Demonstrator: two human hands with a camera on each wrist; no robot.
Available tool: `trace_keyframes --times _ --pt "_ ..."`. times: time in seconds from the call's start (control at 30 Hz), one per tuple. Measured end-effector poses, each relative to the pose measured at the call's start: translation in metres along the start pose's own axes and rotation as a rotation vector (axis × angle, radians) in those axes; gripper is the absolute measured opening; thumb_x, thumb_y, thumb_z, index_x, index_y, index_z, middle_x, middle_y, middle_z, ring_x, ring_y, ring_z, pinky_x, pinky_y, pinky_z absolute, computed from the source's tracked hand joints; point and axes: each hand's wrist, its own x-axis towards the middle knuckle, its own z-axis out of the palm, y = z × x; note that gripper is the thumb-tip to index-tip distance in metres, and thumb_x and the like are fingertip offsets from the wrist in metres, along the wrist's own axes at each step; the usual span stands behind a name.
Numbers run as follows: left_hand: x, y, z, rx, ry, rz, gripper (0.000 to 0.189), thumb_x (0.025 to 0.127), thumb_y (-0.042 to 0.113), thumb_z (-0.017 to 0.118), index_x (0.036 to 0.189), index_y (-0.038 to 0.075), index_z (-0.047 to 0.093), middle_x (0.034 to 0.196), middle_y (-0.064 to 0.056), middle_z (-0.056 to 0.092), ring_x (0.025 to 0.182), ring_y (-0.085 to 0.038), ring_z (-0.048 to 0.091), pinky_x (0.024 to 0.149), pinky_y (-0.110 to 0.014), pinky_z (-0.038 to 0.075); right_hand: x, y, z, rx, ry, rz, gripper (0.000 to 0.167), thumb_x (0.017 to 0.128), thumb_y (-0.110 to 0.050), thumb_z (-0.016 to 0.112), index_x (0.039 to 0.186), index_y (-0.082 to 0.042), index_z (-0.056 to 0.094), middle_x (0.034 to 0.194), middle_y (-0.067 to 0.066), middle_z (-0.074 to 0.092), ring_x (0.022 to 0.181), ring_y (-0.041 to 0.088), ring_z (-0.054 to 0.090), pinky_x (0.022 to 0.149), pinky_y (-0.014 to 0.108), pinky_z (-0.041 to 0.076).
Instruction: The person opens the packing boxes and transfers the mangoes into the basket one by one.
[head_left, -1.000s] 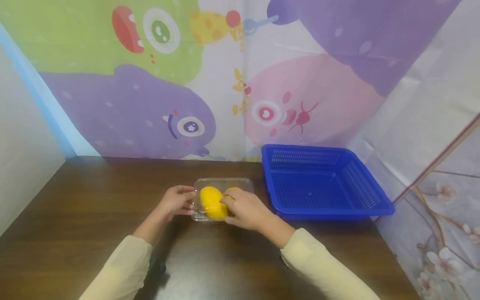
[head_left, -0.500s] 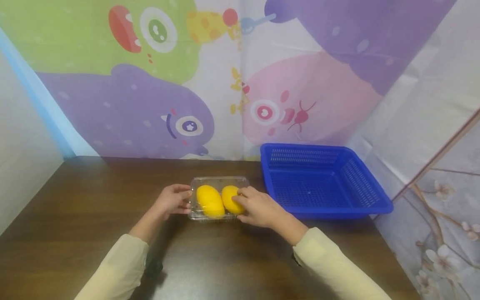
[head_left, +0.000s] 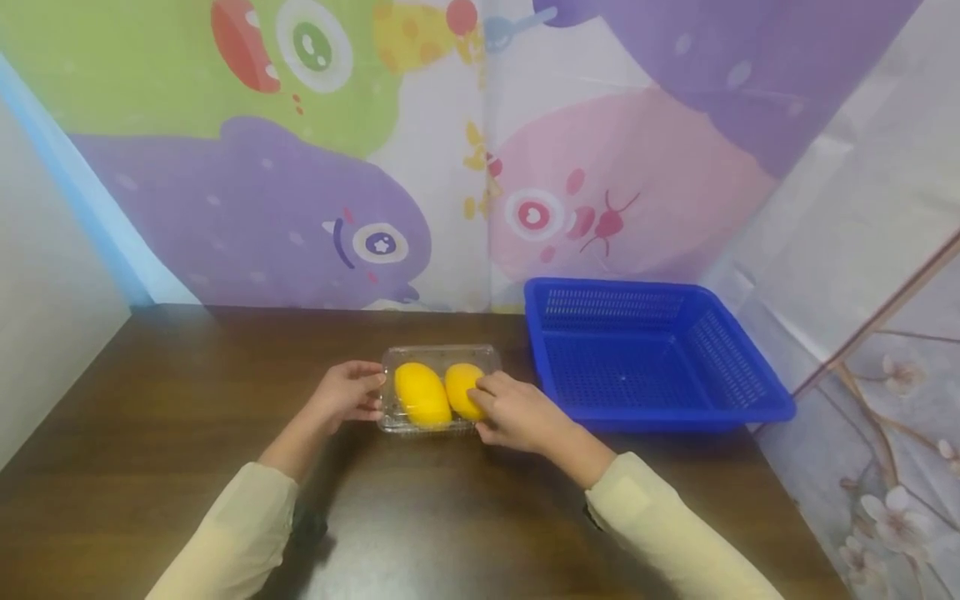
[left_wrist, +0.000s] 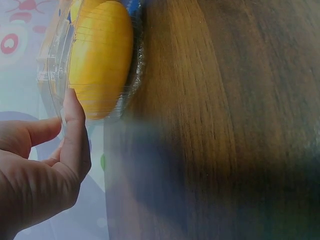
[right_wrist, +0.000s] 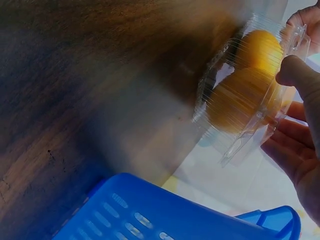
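A clear plastic fruit box (head_left: 442, 353) stands on the table with two smooth yellow mangoes in it. The left mango (head_left: 422, 394) lies a little slanted, and the right mango (head_left: 462, 390) sits beside it. My left hand (head_left: 347, 394) pinches the box's left edge between thumb and fingers; the left wrist view shows the fingertips (left_wrist: 73, 100) at its thin rim. Over the box's right side, my right hand (head_left: 519, 414) holds the right mango, its fingers curled over the top and partly covering it. In the right wrist view the thumb (right_wrist: 290, 70) lies at the rim.
A blue perforated plastic basket (head_left: 622, 414) stands on the table right of the box, near the back. Behind the brown wooden table (head_left: 420, 517) hangs a cartoon-printed cloth (head_left: 450, 283). A floral panel (head_left: 885, 450) borders the right side.
My right hand has moved right with the right mango, which now sits apart from the left one and shows more. The left hand stays at the box's edge.
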Motion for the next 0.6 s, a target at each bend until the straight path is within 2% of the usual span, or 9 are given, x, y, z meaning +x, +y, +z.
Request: trace_keyframes --times 0.37,0.43,0.6 --pt "-0.0009 0.0043 -0.0017 -0.003 -0.006 0.002 0.046 0.096 0.013 0.050 0.136 -0.007 0.037 0.103 -0.013 0.052 0.066 -0.012 0.055 0.064 -0.028 0.058 0.0016 -0.0047 0.0046 -0.105 0.120 -0.066 0.021 0.078 -0.016 0.065 0.097 -0.006 0.065 0.088 0.004 0.061 0.079 0.018 0.056 0.065 0.024 0.052" --pt "-0.0006 0.0039 -0.0016 -0.004 -0.006 0.001 0.046 0.096 0.013 0.049 0.136 -0.007 0.037 0.103 -0.013 0.052 0.065 -0.012 0.056 0.064 -0.029 0.058 0.0004 -0.0040 0.0043 -0.095 0.114 -0.064 0.024 0.078 -0.017 0.065 0.099 -0.006 0.065 0.091 0.004 0.062 0.082 0.018 0.057 0.068 0.024 0.053" --pt "-0.0012 0.0026 -0.0015 0.004 -0.008 -0.002 0.047 0.096 0.013 0.050 0.136 -0.006 0.036 0.103 -0.014 0.053 0.065 -0.012 0.056 0.064 -0.030 0.058 -0.0071 -0.0008 -0.0001 -0.019 0.057 -0.019 0.037 0.081 -0.025 0.068 0.112 -0.007 0.063 0.108 0.007 0.063 0.097 0.019 0.058 0.084 0.027 0.053"
